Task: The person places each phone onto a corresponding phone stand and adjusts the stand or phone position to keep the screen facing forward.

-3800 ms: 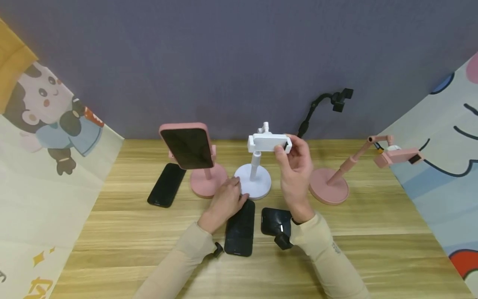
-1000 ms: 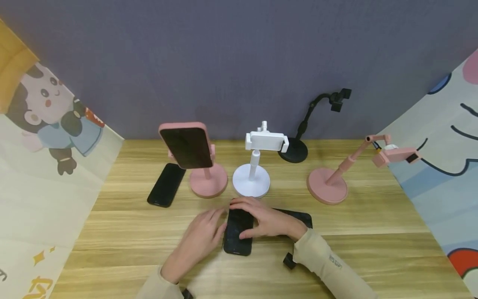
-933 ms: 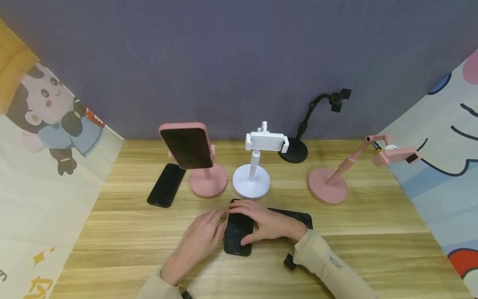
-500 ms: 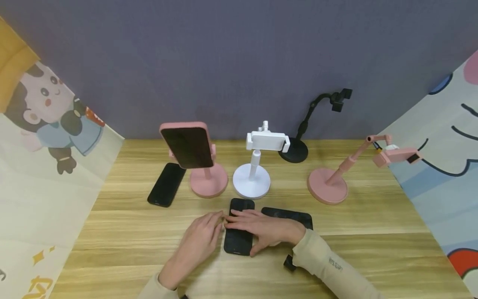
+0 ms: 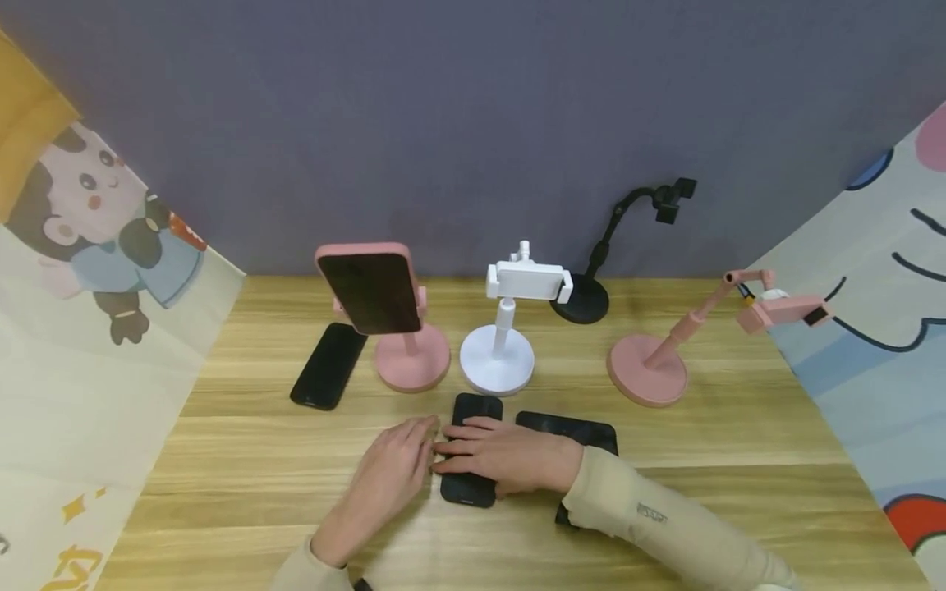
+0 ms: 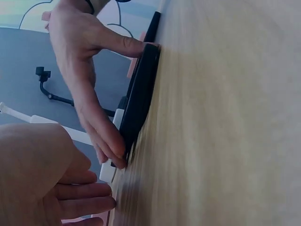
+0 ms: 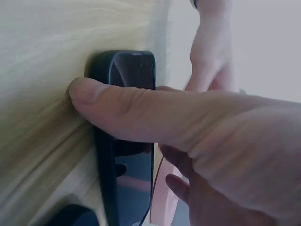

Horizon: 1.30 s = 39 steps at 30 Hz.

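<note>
A black smartphone [image 5: 469, 491] lies flat on the wooden table in front of the white phone stand [image 5: 497, 361]. My right hand [image 5: 510, 454] reaches across it from the right and grips it over its width. In the right wrist view the thumb [image 7: 108, 101] lies at one long edge of the phone [image 7: 136, 70]. In the left wrist view the fingertips [image 6: 113, 141] reach the opposite edge. My left hand [image 5: 392, 466] rests on the table just left of the phone, holding nothing, with its fingers relaxed near the right hand's fingertips.
A second black phone [image 5: 569, 427] lies on the right, partly under the right forearm. A third phone [image 5: 328, 369] lies at left. A pink stand [image 5: 411, 361] holds a phone [image 5: 373, 291]. Behind stand a black stand [image 5: 581, 298] and another pink stand [image 5: 648, 369].
My right hand left the white stand's clamp for the phone, then laid its fingers across to the left edge, thumb moving off the screen. My left hand came away from the white base.
</note>
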### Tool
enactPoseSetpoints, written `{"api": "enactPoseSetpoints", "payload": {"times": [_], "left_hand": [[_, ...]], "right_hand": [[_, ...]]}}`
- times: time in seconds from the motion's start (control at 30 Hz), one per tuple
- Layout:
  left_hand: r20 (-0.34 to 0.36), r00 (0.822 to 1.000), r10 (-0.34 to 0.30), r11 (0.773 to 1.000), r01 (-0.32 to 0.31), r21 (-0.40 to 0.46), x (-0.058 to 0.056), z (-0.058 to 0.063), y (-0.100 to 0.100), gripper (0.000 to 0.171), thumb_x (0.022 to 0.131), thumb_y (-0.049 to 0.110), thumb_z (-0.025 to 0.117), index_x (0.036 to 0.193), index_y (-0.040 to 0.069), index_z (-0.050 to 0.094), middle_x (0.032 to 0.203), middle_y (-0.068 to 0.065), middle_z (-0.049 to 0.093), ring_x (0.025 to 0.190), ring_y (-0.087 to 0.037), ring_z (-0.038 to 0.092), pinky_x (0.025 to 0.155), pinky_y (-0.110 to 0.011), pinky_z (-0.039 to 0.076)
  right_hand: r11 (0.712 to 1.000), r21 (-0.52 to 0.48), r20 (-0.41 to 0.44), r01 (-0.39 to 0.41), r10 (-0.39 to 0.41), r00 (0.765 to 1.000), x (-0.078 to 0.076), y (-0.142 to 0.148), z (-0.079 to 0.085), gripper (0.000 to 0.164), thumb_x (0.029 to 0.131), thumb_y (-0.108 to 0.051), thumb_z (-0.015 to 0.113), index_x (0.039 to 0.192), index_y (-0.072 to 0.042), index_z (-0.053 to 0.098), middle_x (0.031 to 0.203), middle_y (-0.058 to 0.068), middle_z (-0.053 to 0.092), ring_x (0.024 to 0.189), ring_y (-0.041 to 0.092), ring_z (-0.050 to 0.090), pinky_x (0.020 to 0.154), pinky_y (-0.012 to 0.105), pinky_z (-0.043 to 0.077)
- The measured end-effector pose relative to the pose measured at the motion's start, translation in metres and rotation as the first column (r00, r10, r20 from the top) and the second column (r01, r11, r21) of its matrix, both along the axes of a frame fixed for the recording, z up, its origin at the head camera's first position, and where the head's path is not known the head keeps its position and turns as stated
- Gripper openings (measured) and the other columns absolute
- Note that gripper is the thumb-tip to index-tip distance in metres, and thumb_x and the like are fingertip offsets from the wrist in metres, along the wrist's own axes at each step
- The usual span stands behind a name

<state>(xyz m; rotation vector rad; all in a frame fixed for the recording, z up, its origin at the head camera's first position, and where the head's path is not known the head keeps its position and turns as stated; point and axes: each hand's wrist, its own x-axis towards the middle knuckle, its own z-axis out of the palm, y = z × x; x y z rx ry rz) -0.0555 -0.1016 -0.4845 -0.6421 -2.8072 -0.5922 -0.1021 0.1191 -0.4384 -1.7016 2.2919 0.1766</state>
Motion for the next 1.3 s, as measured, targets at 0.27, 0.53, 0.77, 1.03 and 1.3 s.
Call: {"api": "enactPoseSetpoints", "payload": {"times": [0.27,0.53,0.77,1.03,1.3], "left_hand": [[-0.045,0.999,-0.031,1.000,0.031,-0.001,-0.005,0.000,0.001,0.027,0.096,0.004,0.066,0.123,-0.001,0.069,0.114,-0.013,0.073,0.104,-0.028,0.071,0.092,-0.043,0.059],[-0.056,0.998,-0.001,0.999,0.003,0.032,-0.008,0.002,0.000,0.026,0.097,0.002,0.065,0.122,-0.004,0.069,0.111,-0.016,0.073,0.099,-0.031,0.072,0.087,-0.044,0.059],[0.000,0.997,0.075,0.977,-0.074,0.200,-0.010,0.008,-0.006,0.029,0.106,0.010,0.054,0.127,-0.005,0.067,0.121,-0.017,0.071,0.108,-0.035,0.070,0.092,-0.051,0.057],[-0.046,0.996,0.078,0.936,-0.058,0.347,-0.014,0.016,-0.006,0.027,0.106,0.007,0.053,0.127,-0.001,0.066,0.121,-0.013,0.071,0.113,-0.030,0.068,0.095,-0.048,0.057],[0.000,0.999,-0.044,0.921,0.041,0.387,-0.010,0.022,0.010,0.024,0.103,0.005,0.057,0.126,0.002,0.065,0.116,-0.009,0.070,0.109,-0.022,0.069,0.091,-0.043,0.059]], "right_hand": [[0.998,-0.030,-0.095,-0.058,0.055,0.994,0.000,-0.015,0.004,0.079,0.082,-0.039,0.088,0.150,-0.026,0.052,0.155,-0.005,0.049,0.145,0.009,0.042,0.122,0.030,0.033],[0.996,-0.092,-0.044,-0.020,0.016,0.999,-0.005,-0.021,0.004,0.074,0.082,-0.038,0.088,0.145,-0.020,0.053,0.150,-0.004,0.053,0.137,0.013,0.050,0.119,0.030,0.036],[0.951,-0.305,0.007,0.037,-0.037,0.999,-0.014,-0.022,0.004,0.079,0.078,-0.048,0.086,0.141,-0.014,0.052,0.135,-0.002,0.059,0.124,0.012,0.055,0.116,0.031,0.040],[0.797,-0.550,0.298,0.248,-0.090,0.950,-0.025,-0.008,0.011,0.081,0.077,-0.043,0.089,0.141,-0.009,0.051,0.133,0.005,0.060,0.114,0.019,0.062,0.099,0.025,0.051],[0.592,-0.701,0.463,0.399,-0.049,0.885,-0.034,0.006,0.006,0.078,0.073,-0.034,0.095,0.136,-0.013,0.055,0.123,0.001,0.062,0.112,0.019,0.064,0.099,0.036,0.057]]}}
